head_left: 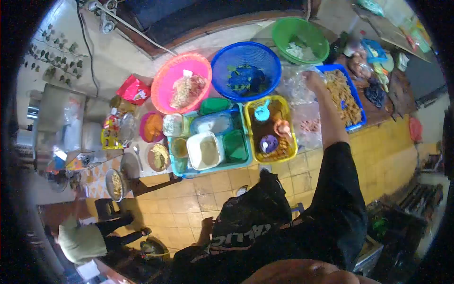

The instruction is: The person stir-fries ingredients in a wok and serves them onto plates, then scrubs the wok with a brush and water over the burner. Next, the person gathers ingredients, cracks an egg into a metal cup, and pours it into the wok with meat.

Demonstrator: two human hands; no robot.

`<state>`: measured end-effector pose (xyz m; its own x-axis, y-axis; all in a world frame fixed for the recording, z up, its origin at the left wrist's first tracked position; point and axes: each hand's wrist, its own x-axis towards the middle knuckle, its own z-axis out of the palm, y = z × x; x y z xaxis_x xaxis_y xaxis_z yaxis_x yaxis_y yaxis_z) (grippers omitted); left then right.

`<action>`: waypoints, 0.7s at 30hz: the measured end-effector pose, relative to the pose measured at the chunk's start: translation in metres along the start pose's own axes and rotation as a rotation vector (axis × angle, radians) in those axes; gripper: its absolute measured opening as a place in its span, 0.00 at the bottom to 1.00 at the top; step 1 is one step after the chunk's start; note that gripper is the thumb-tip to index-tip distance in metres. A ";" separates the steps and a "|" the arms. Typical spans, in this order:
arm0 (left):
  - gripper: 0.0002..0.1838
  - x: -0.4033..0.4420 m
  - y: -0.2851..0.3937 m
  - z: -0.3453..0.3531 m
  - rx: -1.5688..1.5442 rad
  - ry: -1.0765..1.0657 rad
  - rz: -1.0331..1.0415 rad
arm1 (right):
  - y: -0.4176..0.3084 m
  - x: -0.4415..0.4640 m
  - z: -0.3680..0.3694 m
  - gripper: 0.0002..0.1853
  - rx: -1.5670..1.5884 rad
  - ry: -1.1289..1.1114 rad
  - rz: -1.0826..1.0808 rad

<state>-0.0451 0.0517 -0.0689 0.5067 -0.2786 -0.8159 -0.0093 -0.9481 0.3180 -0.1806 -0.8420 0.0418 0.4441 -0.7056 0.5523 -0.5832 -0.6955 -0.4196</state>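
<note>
My right arm stretches out across the table. My right hand (312,79) is closed on the crinkled clear plastic bags (297,89); its fingertips are partly lost in the glare. Beside it is a blue tray (358,126) heaped with brown fried food (344,94). Below the bags, small pinkish pieces in clear plastic (309,125) lie on the table. My left hand (206,226) hangs low beside my dark shirt, away from the table. Its fingers are too dark to make out.
A yellow tray (248,124) holds a cyan scoop (262,110) and food. Pink (158,90), blue (220,59) and green (309,34) basins line the back. A turquoise tray (213,171) carries several tubs. At lower left, another person (85,241) is by a pan (117,184).
</note>
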 end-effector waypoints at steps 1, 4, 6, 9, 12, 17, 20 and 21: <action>0.16 -0.007 0.006 0.009 0.070 -0.015 0.015 | 0.014 0.008 0.030 0.11 0.135 -0.284 0.188; 0.19 -0.015 0.047 0.031 0.219 -0.046 0.037 | 0.029 -0.005 0.063 0.12 -0.117 -0.714 0.267; 0.18 -0.021 0.090 0.030 -0.248 0.071 0.047 | 0.029 -0.017 0.068 0.12 -0.270 -0.767 0.193; 0.15 -0.016 0.116 0.033 -0.313 0.185 0.139 | 0.036 -0.026 0.072 0.12 -0.339 -0.837 0.120; 0.15 -0.027 0.164 0.021 -0.824 0.150 -0.254 | 0.045 -0.027 0.072 0.12 -0.378 -0.916 0.070; 0.14 -0.028 0.166 0.026 -1.011 0.193 -0.215 | 0.049 -0.024 0.069 0.12 -0.402 -0.945 0.011; 0.15 -0.017 0.151 0.035 -0.865 0.202 -0.186 | 0.047 -0.014 0.061 0.12 -0.378 -0.915 -0.017; 0.15 -0.002 0.123 0.048 -0.716 0.209 0.059 | 0.046 -0.010 0.056 0.12 -0.368 -0.902 -0.022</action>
<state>-0.0881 -0.0714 -0.0515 0.6762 -0.2231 -0.7021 0.4860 -0.5811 0.6528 -0.1735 -0.8741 -0.0236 0.7222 -0.6383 -0.2662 -0.6765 -0.7322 -0.0796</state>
